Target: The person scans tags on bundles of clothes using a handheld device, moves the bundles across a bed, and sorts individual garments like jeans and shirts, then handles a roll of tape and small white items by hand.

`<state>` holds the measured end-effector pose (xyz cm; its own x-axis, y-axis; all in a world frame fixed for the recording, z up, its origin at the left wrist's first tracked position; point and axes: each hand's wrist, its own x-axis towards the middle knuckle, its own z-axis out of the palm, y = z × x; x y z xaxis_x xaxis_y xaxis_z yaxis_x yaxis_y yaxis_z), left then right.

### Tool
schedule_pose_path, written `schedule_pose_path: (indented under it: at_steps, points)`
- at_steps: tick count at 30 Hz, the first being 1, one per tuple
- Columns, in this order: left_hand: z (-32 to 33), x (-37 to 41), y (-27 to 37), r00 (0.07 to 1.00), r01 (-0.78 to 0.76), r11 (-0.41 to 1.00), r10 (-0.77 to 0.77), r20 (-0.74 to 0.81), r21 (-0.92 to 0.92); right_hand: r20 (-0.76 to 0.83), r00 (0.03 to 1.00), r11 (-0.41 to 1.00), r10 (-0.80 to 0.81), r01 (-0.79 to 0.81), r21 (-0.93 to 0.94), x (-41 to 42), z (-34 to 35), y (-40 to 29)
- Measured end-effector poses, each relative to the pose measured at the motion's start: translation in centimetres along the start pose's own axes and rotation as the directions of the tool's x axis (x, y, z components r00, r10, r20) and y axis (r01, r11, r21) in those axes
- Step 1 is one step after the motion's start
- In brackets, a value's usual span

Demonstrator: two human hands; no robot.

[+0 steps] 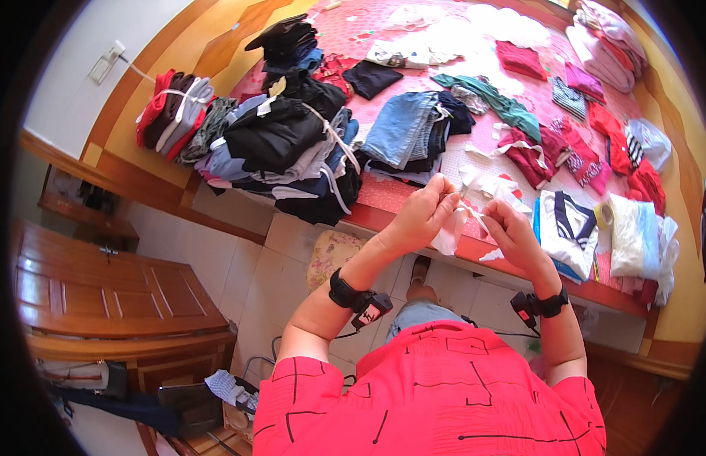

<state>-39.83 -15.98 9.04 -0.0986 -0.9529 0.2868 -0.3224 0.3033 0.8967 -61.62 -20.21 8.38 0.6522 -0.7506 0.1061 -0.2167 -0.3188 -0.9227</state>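
Observation:
Both my hands are raised over the near edge of the bed, close together. My left hand (427,211) pinches one part of a thin white cloth strip (450,231), and my right hand (510,228) pinches another part a little to the right. The strip looks twisted between the fingers, and a loose end hangs below. Beyond the hands lie more torn white cloth pieces (487,181) on the pink bedspread (381,194). Left of them stands a folded stack topped with blue jeans (400,128). Farther left, a big pile of dark clothes (276,134) has white strips around it.
A tied bundle of clothes (173,117) leans at the bed's left. Dark red clothes (527,157), a folded white shirt (567,225), a tape roll (603,215) and a plastic-wrapped package (632,236) lie to the right. A floral stool (333,256) stands below the bed's edge.

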Motion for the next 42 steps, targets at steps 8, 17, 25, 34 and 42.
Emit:
schedule_pose_path:
  at_steps: [8, 17, 25, 34, 42]
  points:
    - [0.5, -2.0, -0.3, 0.998, -0.007, 0.999, 0.005, 0.070, 0.034, 0.106, 0.994, 0.854, 0.032, -0.083, 0.514, 1.0, 2.4, -0.9]
    - [0.8, -1.3, 1.0, 0.955, 0.189, 0.978, -0.204, 0.214, 0.090, 0.222, 0.969, 0.979, 0.106, -0.141, 0.150, -0.5, 1.5, 0.2]
    - [2.7, -2.6, 3.0, 0.680, -0.167, 0.984, 0.065, 0.730, 0.067, 0.413, 0.907, 0.969, -0.082, 0.170, -0.180, -5.9, -1.6, -1.9]
    - [3.9, -0.6, 8.0, 0.501, -0.440, 0.897, 0.211, 0.839, 0.037, 0.304, 0.913, 0.891, -0.271, 0.357, -0.279, -10.3, -3.6, -5.3]
    - [6.9, 0.9, 7.9, 0.503, -0.357, 0.934, 0.209, 0.839, -0.019, 0.228, 0.974, 0.991, -0.004, 0.034, -0.130, -12.9, -4.2, -3.5]
